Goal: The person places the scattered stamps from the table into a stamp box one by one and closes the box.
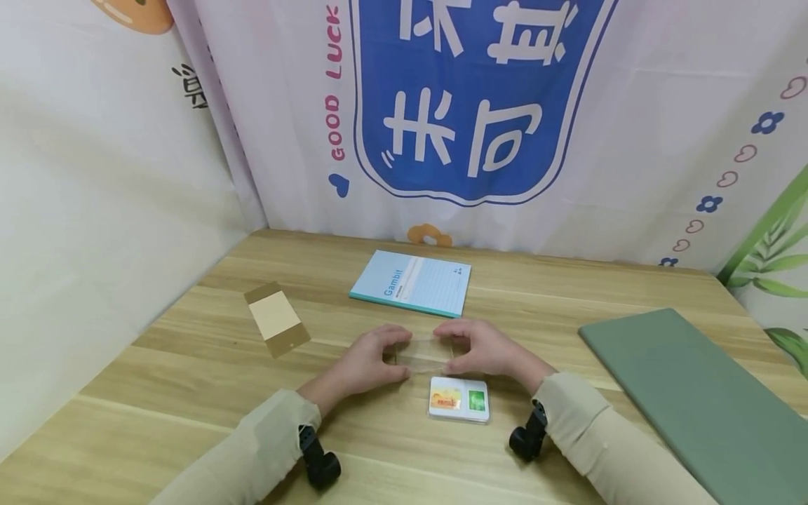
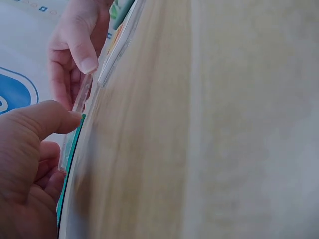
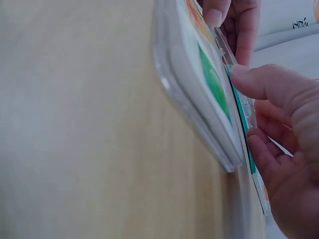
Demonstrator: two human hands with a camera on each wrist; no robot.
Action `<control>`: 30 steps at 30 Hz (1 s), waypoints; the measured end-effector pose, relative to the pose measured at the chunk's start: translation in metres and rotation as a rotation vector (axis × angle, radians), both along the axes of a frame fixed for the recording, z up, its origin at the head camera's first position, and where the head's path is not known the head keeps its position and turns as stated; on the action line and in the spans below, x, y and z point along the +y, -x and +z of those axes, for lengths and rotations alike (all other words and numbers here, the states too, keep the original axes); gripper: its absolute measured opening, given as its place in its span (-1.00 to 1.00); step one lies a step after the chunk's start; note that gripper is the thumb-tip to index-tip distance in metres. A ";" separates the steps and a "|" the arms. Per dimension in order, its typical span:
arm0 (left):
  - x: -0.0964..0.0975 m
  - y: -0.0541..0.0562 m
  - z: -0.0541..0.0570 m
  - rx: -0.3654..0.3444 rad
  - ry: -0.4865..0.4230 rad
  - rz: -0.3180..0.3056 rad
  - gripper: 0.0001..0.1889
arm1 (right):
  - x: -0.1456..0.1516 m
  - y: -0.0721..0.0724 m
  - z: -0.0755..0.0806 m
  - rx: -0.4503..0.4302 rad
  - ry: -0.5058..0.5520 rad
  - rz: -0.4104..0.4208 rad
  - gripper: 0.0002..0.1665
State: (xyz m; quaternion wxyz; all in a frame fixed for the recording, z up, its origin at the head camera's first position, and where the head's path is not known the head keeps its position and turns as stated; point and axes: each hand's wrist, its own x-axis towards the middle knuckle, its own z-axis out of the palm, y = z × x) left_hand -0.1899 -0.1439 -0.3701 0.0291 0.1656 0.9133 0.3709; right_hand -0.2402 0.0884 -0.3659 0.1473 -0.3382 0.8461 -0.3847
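Between both hands is a clear, thin rectangular plastic cover (image 1: 424,356), just above the wooden table. The left hand (image 1: 366,359) grips its left end, thumb at the near edge and fingers at the far one. At the opposite end, the right hand (image 1: 485,351) holds it the same way. The cover also shows edge-on in the left wrist view, a transparent strip (image 2: 82,94) running between the two hands. Just in front of the right hand lies a white card stack (image 1: 459,400) with orange and green pictures, seemingly in a shallow clear tray; its thick side (image 3: 194,94) fills the right wrist view's middle.
A light blue notebook (image 1: 416,280) lies beyond the hands. To the left is a brown and cream flat card or packet (image 1: 276,319). A large green mat or folder (image 1: 694,407) covers the right side. Printed curtain (image 1: 297,196) hangs behind the wooden table (image 1: 177,393).
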 end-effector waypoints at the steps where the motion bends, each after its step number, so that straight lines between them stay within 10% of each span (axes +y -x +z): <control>1: 0.000 -0.001 0.000 -0.008 -0.008 0.008 -0.40 | 0.001 0.000 0.000 0.005 0.003 -0.001 -0.34; 30: 0.011 -0.018 0.013 0.094 -0.151 -0.154 -0.41 | 0.033 -0.037 0.017 0.089 0.095 -0.065 -0.31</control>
